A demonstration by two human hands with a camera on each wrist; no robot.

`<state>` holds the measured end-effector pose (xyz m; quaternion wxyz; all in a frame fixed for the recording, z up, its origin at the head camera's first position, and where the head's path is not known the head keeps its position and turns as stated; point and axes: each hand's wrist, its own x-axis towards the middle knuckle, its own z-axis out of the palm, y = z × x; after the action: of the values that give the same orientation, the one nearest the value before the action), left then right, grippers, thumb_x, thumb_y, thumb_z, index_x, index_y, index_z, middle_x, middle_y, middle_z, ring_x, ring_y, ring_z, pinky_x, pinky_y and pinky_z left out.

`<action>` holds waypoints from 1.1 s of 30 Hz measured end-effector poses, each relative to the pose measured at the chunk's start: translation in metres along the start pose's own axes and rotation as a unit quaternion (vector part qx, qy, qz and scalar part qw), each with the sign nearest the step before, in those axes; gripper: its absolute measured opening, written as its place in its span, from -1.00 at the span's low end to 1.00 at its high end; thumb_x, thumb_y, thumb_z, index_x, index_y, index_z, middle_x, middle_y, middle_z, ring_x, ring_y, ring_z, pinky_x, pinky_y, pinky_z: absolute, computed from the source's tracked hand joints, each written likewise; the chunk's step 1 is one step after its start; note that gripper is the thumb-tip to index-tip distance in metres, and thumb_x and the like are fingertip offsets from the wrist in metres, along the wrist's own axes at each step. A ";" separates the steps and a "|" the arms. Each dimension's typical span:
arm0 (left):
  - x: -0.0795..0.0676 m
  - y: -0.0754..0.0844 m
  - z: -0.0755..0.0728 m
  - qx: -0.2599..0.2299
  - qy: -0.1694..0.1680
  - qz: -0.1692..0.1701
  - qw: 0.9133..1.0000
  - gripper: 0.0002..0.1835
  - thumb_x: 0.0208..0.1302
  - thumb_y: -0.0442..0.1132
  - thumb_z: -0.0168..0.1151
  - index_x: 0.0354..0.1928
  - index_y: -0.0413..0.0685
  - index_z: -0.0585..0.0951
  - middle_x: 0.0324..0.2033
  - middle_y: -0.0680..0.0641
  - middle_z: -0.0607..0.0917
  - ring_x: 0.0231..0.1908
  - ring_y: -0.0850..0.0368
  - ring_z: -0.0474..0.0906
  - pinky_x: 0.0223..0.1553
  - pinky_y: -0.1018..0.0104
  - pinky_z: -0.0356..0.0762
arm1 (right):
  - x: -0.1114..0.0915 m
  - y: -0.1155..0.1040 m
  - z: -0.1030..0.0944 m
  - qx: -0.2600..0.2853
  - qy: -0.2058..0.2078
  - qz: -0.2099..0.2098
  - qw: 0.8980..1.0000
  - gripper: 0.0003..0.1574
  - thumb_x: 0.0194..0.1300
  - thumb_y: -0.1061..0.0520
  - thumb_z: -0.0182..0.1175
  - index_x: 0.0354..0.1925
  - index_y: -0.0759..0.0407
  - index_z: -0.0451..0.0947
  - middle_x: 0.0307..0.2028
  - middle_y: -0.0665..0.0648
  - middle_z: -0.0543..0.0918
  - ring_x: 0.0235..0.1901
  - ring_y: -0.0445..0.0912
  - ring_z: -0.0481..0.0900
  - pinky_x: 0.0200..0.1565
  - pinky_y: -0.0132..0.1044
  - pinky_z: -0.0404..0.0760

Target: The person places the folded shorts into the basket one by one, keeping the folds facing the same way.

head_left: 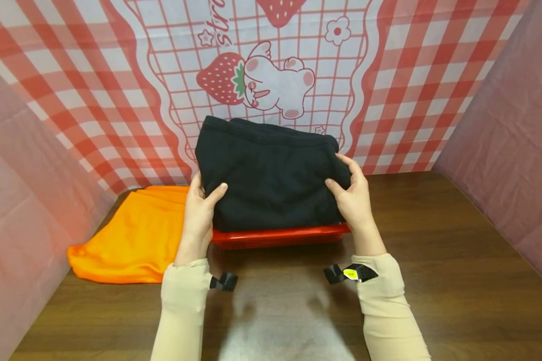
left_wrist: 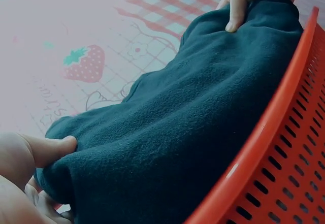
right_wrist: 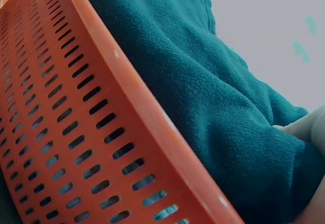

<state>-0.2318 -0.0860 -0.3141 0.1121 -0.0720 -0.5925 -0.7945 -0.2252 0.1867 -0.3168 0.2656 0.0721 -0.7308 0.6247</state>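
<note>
A folded black fleece cloth (head_left: 271,175) stands upright between both hands, its lower edge at the rim of a red plastic basket (head_left: 280,238). My left hand (head_left: 200,210) grips its left side, thumb on the near face and fingers behind. On the opposite side, my right hand (head_left: 354,198) pinches the cloth the same way. In the left wrist view the fleece (left_wrist: 167,112) sags in soft folds between the two hands. The right wrist view has the slotted basket wall (right_wrist: 91,117) right beside the cloth. The basket's inside is hidden behind the fleece.
A folded orange cloth (head_left: 135,235) lies on the brown wooden table (head_left: 433,260), left of the basket. Behind stands a red-and-white checked backdrop (head_left: 406,90) with strawberry prints. Pink fabric walls (head_left: 506,140) flank the table on both sides.
</note>
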 end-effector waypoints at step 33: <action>0.005 -0.024 -0.004 0.074 0.050 -0.125 0.988 -0.41 0.20 -0.38 0.12 0.26 -0.20 0.20 0.13 -0.20 0.40 -0.04 -0.03 0.39 0.03 0.23 0.34 | 0.001 0.025 0.000 -0.068 -0.040 0.112 0.991 -0.33 0.15 0.43 0.06 0.24 0.28 0.20 0.20 0.29 0.30 0.18 0.09 0.22 0.28 -0.07 0.11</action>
<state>-0.2427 -0.0841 -0.3364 0.0467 0.0513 -0.6479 -0.7585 -0.2369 0.1922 -0.3383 0.1693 -0.0033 -0.7850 0.5959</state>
